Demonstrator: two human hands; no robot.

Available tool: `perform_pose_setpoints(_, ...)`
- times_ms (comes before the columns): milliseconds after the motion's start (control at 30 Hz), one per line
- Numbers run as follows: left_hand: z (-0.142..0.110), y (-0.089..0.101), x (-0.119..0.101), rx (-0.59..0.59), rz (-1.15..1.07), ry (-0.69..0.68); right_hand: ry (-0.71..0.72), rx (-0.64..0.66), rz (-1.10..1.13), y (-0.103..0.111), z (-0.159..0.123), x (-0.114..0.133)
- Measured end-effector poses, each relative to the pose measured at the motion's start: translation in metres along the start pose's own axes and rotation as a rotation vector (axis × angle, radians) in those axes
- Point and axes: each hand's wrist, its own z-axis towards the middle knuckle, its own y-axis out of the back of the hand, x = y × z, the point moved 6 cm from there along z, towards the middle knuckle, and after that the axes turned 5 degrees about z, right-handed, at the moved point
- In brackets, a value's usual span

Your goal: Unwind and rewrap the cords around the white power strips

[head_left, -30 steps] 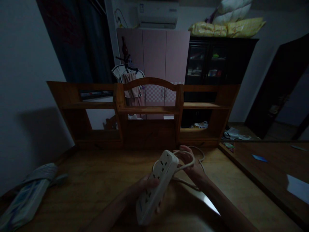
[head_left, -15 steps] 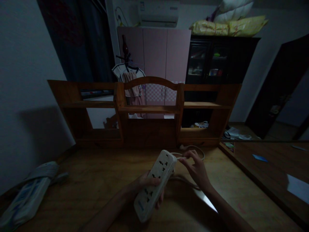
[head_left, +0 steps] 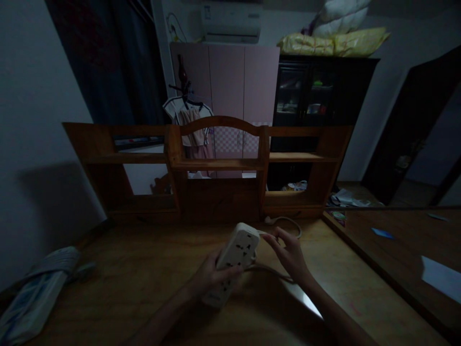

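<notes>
A white power strip (head_left: 244,245) with several sockets is tilted above the wooden desk, gripped around its middle by my left hand (head_left: 216,276). The thumb lies across the socket face, and the strip's lower end shows beneath the hand. Close to the strip's top end, my right hand (head_left: 288,252) pinches the pale power cord (head_left: 264,233) between thumb and fingers. Part of the cord hangs behind the strip, and a further loop with its plug (head_left: 268,220) rests on the desk toward the shelf.
A second power strip (head_left: 32,302), its cord wound around one end, lies at the left by the wall. A wooden shelf unit (head_left: 218,164) stands along the desk's back. On the right, a lower brown surface (head_left: 389,259) carries a white paper (head_left: 441,276) and a blue card (head_left: 382,233).
My left hand has turned the power strip, so its lower end is higher and its top socket face shows differently. The right hand keeps its pinch on the cord. The view has shifted slightly.
</notes>
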Motion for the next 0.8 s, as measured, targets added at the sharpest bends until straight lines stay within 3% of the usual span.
perform_pose_setpoints(67,0.000,0.013,-0.011,-0.125,0.352,-0.149,0.018,-0.012,-0.006,0.000,-0.001,0.002)
perform_pose_setpoints(133,-0.002,0.019,-0.018,-0.161,0.744,-0.302,0.043,0.004,-0.015,-0.003,-0.004,0.005)
perform_pose_setpoints(233,-0.002,0.025,-0.017,-0.189,1.082,-0.369,0.084,0.055,-0.031,-0.010,-0.009,0.012)
perform_pose_setpoints(367,-0.003,0.026,-0.017,-0.282,1.117,-0.326,0.139,0.099,-0.013,-0.015,-0.014,0.018)
perform_pose_setpoints(567,-0.004,0.015,-0.009,-0.313,1.012,-0.205,0.173,0.080,-0.031,-0.010,-0.013,0.019)
perform_pose_setpoints(800,-0.003,0.023,0.003,-0.423,1.105,-0.054,0.256,0.139,-0.066,-0.016,-0.019,0.025)
